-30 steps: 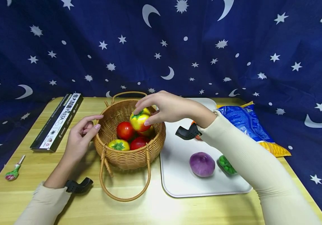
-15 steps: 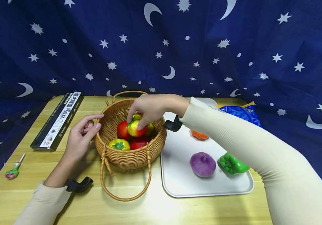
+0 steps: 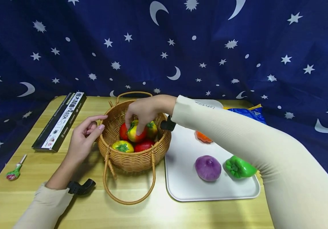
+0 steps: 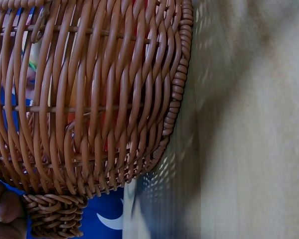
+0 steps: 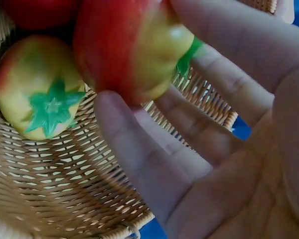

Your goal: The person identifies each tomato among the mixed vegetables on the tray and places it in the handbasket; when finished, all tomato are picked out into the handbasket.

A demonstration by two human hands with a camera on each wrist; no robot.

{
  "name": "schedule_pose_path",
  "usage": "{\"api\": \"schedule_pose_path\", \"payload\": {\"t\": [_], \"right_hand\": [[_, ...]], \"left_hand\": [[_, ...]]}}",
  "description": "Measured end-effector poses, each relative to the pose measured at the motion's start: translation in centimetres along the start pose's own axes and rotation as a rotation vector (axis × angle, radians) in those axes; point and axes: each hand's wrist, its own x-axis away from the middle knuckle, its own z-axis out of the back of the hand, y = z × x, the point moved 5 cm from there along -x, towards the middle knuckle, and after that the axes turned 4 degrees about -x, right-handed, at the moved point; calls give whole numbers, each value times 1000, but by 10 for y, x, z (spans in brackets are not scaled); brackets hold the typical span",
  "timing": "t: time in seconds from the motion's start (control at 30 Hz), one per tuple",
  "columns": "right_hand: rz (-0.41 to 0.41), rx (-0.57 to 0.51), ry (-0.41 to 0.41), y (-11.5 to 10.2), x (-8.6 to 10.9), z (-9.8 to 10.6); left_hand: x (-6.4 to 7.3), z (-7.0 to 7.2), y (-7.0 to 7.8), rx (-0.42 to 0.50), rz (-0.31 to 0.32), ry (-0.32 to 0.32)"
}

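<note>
My right hand (image 3: 145, 109) reaches down into the wicker basket (image 3: 132, 163) and holds a red-and-yellow fruit (image 3: 136, 135) with a green leafy top. In the right wrist view the thumb and fingers lie around this fruit (image 5: 124, 55). Other fruits share the basket: a yellow one with a star-shaped green top (image 3: 123, 146), a yellow-green one (image 3: 152, 128) and red ones (image 3: 144, 145). My left hand (image 3: 83, 136) is at the basket's left rim, its index fingertip touching the edge. Woven cane of the basket (image 4: 89, 99) fills much of the left wrist view.
A white tray (image 3: 178, 187) at the right bears a purple onion-shaped vegetable (image 3: 208, 168), a green pepper (image 3: 239, 167) and an orange item (image 3: 203, 137). Behind the right sleeve is a blue bag (image 3: 247, 114). A pasta box (image 3: 59, 122) and a lollipop (image 3: 15, 170) lie left.
My right hand has lowered the red-and-yellow fruit deeper into the basket, moving left and down onto the other fruits. The left hand has stayed at the rim.
</note>
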Motion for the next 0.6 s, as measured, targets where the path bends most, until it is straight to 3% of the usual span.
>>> {"api": "schedule_pose_path", "payload": {"t": [0.4,0.6], "right_hand": [[-13,-30,-16,9,8,-1],[-5,-23,115,9,34,12]], "left_hand": [[-2,-1,3,-8,17,-1],[-4,-2,1,-12,9,-11]]}}
